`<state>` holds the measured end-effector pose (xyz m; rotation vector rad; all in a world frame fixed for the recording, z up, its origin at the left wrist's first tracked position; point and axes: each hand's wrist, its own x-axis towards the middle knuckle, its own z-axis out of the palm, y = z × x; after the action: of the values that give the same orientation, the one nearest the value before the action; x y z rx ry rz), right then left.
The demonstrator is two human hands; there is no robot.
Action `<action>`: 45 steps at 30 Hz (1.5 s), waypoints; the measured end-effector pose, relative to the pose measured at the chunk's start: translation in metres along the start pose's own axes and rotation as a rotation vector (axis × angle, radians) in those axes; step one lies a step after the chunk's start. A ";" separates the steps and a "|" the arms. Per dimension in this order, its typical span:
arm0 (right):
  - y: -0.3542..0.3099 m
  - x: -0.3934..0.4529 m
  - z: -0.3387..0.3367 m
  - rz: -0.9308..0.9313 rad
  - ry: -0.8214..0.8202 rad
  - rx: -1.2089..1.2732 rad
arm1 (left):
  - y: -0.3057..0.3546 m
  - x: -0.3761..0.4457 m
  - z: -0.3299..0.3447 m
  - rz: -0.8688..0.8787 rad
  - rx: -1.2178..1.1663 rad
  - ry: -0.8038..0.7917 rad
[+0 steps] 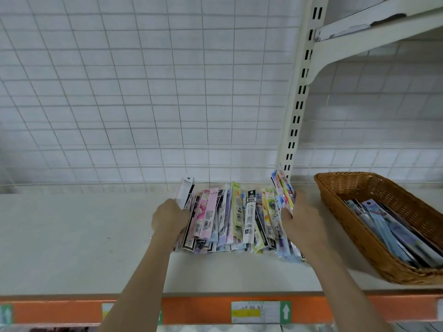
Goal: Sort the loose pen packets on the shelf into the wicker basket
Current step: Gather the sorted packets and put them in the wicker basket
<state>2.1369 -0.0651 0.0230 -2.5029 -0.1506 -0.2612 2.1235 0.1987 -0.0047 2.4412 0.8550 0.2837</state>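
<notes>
- Both of your hands flank the row of pen packets (236,219) on the shelf (84,238): your left hand (169,218) grips the packets at the left end, with a white-and-black packet (185,191) sticking up past its fingers.
- Your right hand (299,216) holds a few packets at the right end, a colourful bunch (282,185) tilted up above the thumb.
- Head view: the packets stand side by side in a loose fan near the back of the shelf, just in front of the wire grid wall (143,92).
- To the right, apart from the row, sits the wicker basket (359,212); it already has several packets lying in it lengthwise.
- You look to be at the gathering step, squeezing the row together or picking a batch.
- Next, you would need a firm hold on one bunch, lift it clear of its neighbours, carry it right over the basket rim and lay it in line with those inside.
</notes>
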 end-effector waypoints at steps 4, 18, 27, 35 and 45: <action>-0.002 -0.001 -0.002 0.007 0.011 0.069 | -0.003 -0.001 -0.011 0.001 -0.116 -0.036; -0.002 -0.001 -0.023 0.017 0.155 0.392 | 0.031 -0.063 -0.043 0.184 -0.445 0.123; 0.026 -0.021 -0.020 -0.029 0.418 0.453 | 0.071 -0.122 -0.007 0.465 -0.848 0.116; 0.044 -0.025 -0.014 0.004 0.303 0.502 | 0.072 -0.139 0.035 0.446 -0.792 0.036; 0.046 0.001 -0.075 -0.129 0.321 0.568 | 0.085 -0.150 0.040 0.322 -0.703 0.231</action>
<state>2.1346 -0.1459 0.0569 -1.8641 -0.2195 -0.5808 2.0655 0.0316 0.0052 1.8804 0.3464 0.8416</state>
